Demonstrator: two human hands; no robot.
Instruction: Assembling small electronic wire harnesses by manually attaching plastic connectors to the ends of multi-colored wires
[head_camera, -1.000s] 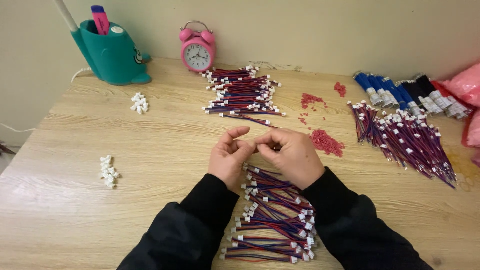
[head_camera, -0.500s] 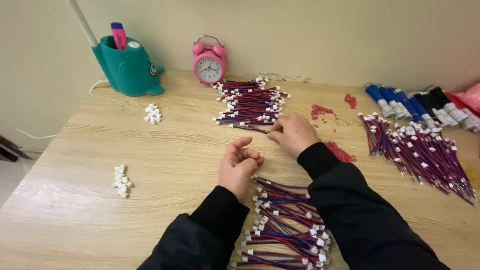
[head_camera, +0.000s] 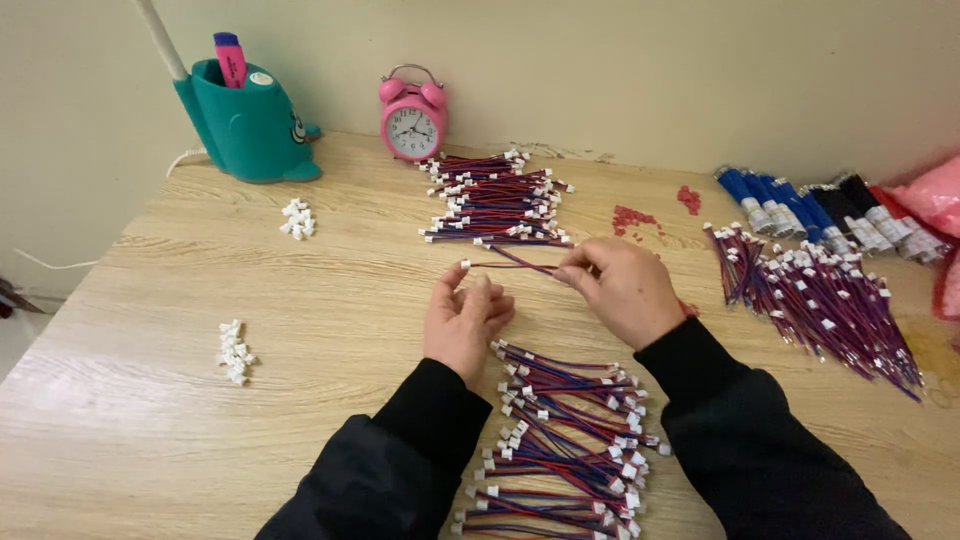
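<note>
Hands apart: right hand (head_camera: 625, 290) pinches a thin, limp red-and-blue wire lead (head_camera: 510, 263) near one end; left hand (head_camera: 463, 322) hovers loosely open, above the bench (head_camera: 330, 300).

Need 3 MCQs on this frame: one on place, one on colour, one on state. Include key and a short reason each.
1. Where is the alarm clock?
A. against the back wall
B. beside the sleeves
C. on the floor

2. What colour is the pen holder?
A. yellow
B. teal
C. black

3. What is the right hand doing?
A. lying flat on the table
B. pinching one end of a wire lead
C. gripping the clock

Key:
1 A: it stands at the table's far edge, by the wall.
2 B: its body is teal.
3 B: the wire lead runs from its fingertips towards the left hand.
</note>
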